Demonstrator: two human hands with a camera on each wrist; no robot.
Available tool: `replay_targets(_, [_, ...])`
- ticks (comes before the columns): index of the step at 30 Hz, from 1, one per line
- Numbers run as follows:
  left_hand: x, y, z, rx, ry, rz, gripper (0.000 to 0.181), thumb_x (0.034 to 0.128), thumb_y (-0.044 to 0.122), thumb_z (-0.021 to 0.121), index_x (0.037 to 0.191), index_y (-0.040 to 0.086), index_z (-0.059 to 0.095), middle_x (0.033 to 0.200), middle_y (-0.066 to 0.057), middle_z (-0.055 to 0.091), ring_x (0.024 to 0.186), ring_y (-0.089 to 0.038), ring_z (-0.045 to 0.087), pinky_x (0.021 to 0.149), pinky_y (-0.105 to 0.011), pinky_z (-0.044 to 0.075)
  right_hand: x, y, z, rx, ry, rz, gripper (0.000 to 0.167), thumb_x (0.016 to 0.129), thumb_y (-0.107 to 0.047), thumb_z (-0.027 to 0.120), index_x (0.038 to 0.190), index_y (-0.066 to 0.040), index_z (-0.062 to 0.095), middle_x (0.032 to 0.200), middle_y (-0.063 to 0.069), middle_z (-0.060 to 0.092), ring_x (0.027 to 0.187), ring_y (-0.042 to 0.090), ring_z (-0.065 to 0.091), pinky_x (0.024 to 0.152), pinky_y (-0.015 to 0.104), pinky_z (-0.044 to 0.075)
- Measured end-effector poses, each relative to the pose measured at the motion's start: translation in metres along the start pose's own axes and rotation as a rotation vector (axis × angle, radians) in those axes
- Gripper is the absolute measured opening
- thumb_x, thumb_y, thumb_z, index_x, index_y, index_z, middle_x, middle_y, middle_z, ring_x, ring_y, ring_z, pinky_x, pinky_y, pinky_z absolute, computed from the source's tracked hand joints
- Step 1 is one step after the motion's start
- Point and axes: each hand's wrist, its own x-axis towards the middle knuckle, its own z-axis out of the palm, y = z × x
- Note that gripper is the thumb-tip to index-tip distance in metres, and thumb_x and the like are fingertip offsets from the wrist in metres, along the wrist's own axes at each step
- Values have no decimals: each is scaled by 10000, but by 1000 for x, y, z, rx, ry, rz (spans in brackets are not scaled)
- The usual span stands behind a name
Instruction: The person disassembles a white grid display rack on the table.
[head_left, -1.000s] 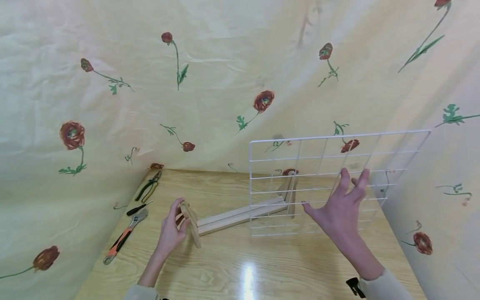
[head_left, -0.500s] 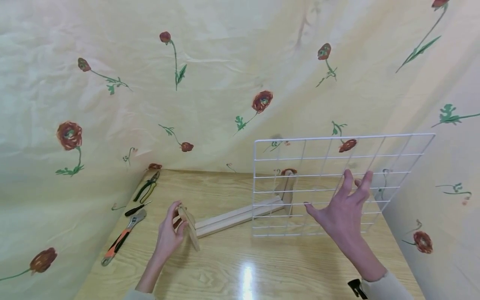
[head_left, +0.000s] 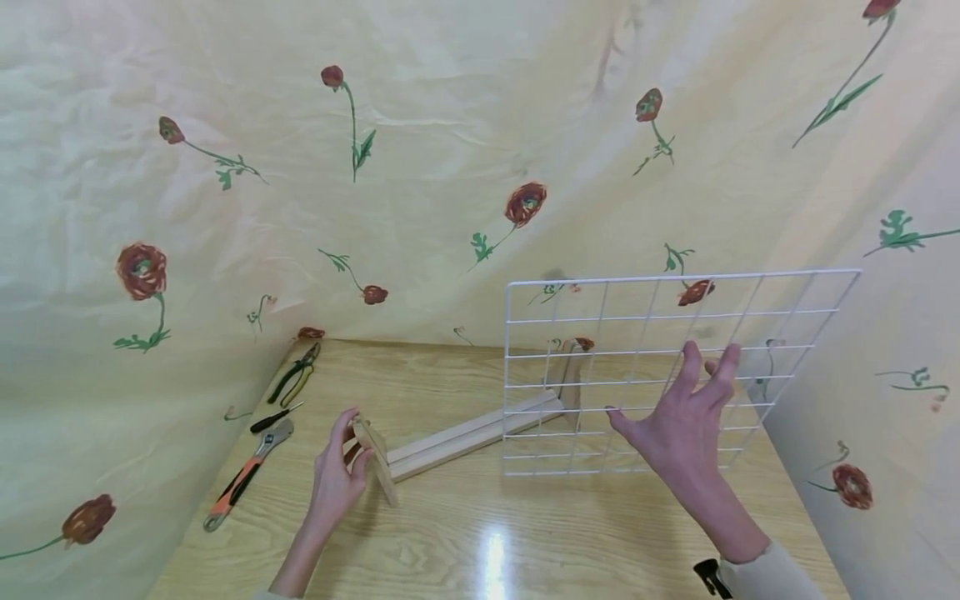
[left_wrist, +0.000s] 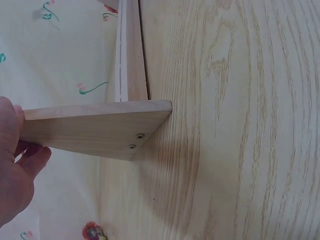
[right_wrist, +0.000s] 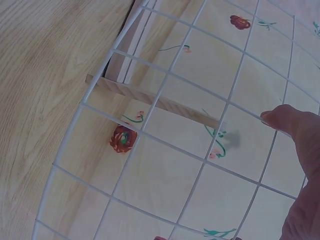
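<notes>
My left hand (head_left: 339, 477) pinches the near upright end board (head_left: 377, 457) of a wooden frame, thumb on one side and fingers on the other. Two screw heads show low on that board (left_wrist: 95, 131) in the left wrist view. From it, light wooden slats (head_left: 472, 435) run to a second end board (head_left: 572, 385) at the right. My right hand (head_left: 686, 433), fingers spread and bent, holds a white wire grid (head_left: 555, 318) by its wires. The grid stands raised and tilted, and the far end board shows through its squares.
Pliers (head_left: 296, 375), a small screwdriver (head_left: 274, 417) and an orange-and-black adjustable wrench (head_left: 247, 479) lie along the left side of the wooden table (head_left: 420, 542). Flower-patterned cloth (head_left: 435, 150) rises behind and at both sides. A black item (head_left: 711, 577) is by my right sleeve.
The wooden frame has shifted slightly left and nearer with my left hand. The grid moved a little right, then slightly back left, with my right hand still on it.
</notes>
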Motion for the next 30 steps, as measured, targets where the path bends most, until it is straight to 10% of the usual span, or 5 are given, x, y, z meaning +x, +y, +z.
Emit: replay_targets(30, [-15,2,-1,54,89,56,765,706,-255,745,1387,-43,465,1114,-274,639,987,-431,650,745,-466,604,0,2,6,-16,-29,27,1336,475,-253,991,1471,15,142,1558,323,-113,1214,591,268,690,698,471])
